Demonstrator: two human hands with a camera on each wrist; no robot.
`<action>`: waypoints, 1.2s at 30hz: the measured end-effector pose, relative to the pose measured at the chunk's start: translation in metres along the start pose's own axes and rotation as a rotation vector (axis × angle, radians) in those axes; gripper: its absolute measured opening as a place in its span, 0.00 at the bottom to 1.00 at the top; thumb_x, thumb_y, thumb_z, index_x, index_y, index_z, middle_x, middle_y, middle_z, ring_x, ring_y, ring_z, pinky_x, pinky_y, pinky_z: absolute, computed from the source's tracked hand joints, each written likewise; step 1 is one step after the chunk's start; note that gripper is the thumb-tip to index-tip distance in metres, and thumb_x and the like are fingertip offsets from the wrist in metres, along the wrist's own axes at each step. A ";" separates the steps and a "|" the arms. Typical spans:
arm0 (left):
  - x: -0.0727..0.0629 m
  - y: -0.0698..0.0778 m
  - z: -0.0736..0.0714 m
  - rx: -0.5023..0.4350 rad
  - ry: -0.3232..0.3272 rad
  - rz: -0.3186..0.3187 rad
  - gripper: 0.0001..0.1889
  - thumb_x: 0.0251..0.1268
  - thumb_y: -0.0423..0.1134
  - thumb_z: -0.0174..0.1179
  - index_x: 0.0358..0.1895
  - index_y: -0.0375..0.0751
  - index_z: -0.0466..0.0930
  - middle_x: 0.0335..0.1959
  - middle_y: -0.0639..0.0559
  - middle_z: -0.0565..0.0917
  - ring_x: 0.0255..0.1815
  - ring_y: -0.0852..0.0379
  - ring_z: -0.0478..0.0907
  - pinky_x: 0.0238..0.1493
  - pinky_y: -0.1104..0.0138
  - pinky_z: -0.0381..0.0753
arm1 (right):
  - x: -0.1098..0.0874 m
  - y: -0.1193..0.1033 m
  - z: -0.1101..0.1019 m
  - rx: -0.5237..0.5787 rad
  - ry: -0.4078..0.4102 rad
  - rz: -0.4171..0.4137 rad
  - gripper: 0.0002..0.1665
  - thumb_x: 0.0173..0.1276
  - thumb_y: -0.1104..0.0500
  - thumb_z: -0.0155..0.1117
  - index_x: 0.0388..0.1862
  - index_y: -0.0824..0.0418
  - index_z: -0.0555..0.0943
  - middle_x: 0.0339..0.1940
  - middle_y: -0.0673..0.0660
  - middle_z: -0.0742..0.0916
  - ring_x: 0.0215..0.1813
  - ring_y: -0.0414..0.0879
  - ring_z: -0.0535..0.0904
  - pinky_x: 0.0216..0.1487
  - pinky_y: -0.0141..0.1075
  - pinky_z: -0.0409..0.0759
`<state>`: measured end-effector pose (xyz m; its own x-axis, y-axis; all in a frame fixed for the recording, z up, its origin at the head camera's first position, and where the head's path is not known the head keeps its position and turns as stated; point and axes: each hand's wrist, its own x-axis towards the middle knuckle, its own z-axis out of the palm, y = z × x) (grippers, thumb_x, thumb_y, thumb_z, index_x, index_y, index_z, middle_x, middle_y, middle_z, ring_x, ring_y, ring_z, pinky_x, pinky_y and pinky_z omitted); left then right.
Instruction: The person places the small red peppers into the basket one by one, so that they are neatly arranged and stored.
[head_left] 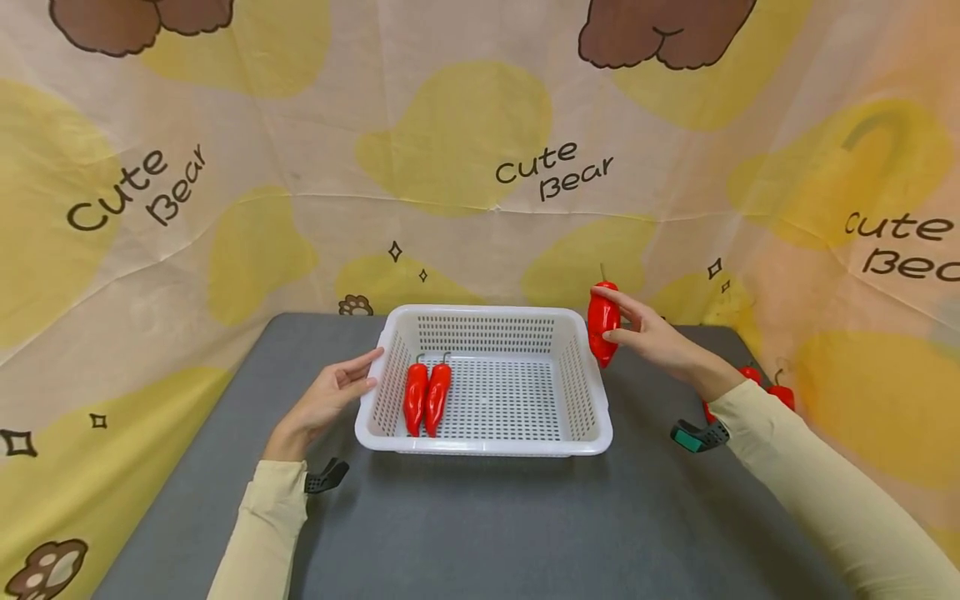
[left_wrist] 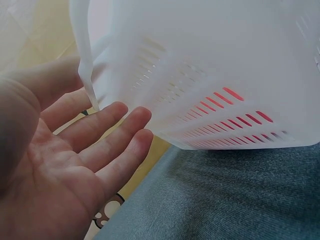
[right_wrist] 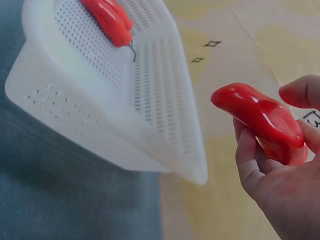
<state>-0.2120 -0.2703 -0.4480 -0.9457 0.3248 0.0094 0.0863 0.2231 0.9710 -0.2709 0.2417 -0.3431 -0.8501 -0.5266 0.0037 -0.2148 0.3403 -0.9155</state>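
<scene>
A white plastic basket (head_left: 487, 450) with slotted walls stands on the dark grey table. On its floor, toward the left, two red peppers (head_left: 416, 398) with green stems lie side by side. My left hand (head_left: 326, 404) touches the basket's left rim, its fingers loosely extended; in the left wrist view the palm of this hand (left_wrist: 65, 165) shows beside the slotted wall. My right hand (head_left: 663, 342) holds another red pepper (head_left: 603, 321), stem up, just outside the basket's right rim. The right wrist view shows this pepper (right_wrist: 262, 115) gripped between thumb and fingers.
More red peppers (head_left: 782, 393) are at the table's right edge, partly hidden behind my right forearm. A printed cloth (head_left: 465, 142) with bear drawings hangs behind and beside the table (head_left: 480, 533).
</scene>
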 end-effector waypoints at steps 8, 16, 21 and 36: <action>0.000 -0.001 0.000 0.003 0.004 -0.002 0.33 0.75 0.38 0.58 0.79 0.42 0.59 0.77 0.35 0.65 0.61 0.66 0.79 0.62 0.69 0.79 | 0.021 -0.011 0.016 -0.029 -0.062 -0.063 0.37 0.73 0.66 0.61 0.77 0.58 0.60 0.79 0.65 0.64 0.68 0.70 0.74 0.56 0.36 0.83; 0.004 -0.004 0.001 -0.055 -0.020 0.043 0.33 0.75 0.33 0.57 0.79 0.37 0.58 0.77 0.31 0.64 0.59 0.70 0.80 0.58 0.74 0.80 | 0.043 -0.019 0.041 -0.022 -0.141 -0.104 0.35 0.71 0.68 0.62 0.75 0.60 0.63 0.74 0.68 0.67 0.59 0.68 0.80 0.52 0.45 0.87; 0.003 -0.004 0.000 -0.058 -0.023 0.045 0.33 0.74 0.33 0.57 0.79 0.36 0.58 0.77 0.31 0.64 0.59 0.68 0.80 0.58 0.73 0.81 | 0.060 -0.022 0.060 -0.026 -0.193 -0.129 0.36 0.72 0.68 0.62 0.76 0.61 0.61 0.72 0.69 0.67 0.56 0.66 0.81 0.50 0.43 0.87; 0.002 -0.003 0.001 -0.023 -0.009 0.026 0.33 0.75 0.35 0.58 0.79 0.38 0.58 0.77 0.33 0.64 0.59 0.70 0.79 0.60 0.72 0.80 | 0.089 -0.023 0.096 0.015 -0.302 -0.036 0.38 0.71 0.67 0.64 0.76 0.57 0.61 0.68 0.67 0.73 0.60 0.61 0.80 0.57 0.52 0.85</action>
<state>-0.2141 -0.2697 -0.4510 -0.9405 0.3382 0.0329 0.1037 0.1933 0.9757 -0.2952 0.1124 -0.3598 -0.6603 -0.7466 -0.0812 -0.2333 0.3067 -0.9228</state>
